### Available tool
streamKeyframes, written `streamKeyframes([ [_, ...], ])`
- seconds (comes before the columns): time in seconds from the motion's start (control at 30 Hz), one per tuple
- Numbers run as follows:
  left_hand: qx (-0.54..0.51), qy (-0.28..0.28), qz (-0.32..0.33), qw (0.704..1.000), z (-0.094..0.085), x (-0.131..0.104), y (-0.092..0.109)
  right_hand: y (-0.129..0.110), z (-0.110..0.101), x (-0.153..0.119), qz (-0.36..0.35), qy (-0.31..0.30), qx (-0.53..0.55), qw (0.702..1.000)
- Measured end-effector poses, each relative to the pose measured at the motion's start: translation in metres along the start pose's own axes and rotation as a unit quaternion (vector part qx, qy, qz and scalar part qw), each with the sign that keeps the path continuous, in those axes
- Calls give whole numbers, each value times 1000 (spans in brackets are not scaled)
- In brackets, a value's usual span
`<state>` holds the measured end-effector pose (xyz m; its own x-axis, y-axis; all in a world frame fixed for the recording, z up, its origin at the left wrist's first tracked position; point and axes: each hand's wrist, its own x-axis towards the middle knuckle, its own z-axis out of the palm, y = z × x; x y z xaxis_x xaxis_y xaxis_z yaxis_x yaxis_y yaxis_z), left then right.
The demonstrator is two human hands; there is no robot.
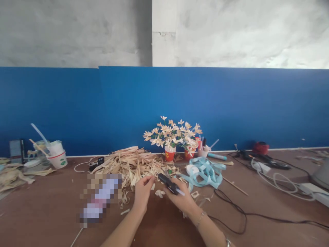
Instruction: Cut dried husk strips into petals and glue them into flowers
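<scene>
My right hand (180, 195) is wrapped round a black glue gun (168, 183), with a pale glue stick jutting from its rear toward me. Its front end points up and left, toward the scraps. Just left of it, my left hand (144, 192) has its fingertips pinched together; whatever they hold is too small to make out. Beyond both hands lies a heap of dry husk strips (128, 164). Behind the heap, pale husk flowers (174, 132) stand in a red and white cup (170, 153), beside a second red cup (189, 153).
Light blue ribbon (205, 171) lies tangled right of the heap. Black cable (239, 209) and white cords run across the right side. A blurred-out phone-like object (101, 199) lies left. A white cup (58, 159) with sticks stands far left. A blue panel (123, 109) closes off the back.
</scene>
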<state>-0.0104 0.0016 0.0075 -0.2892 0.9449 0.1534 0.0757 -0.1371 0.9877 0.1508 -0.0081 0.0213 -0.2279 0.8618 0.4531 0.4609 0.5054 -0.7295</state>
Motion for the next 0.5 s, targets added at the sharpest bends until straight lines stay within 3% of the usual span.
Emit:
streamKeyframes([
  [0.5, 17, -21, -5, 1000, 0, -1, 0, -2, 3, 0, -9, 4, 13, 1000],
])
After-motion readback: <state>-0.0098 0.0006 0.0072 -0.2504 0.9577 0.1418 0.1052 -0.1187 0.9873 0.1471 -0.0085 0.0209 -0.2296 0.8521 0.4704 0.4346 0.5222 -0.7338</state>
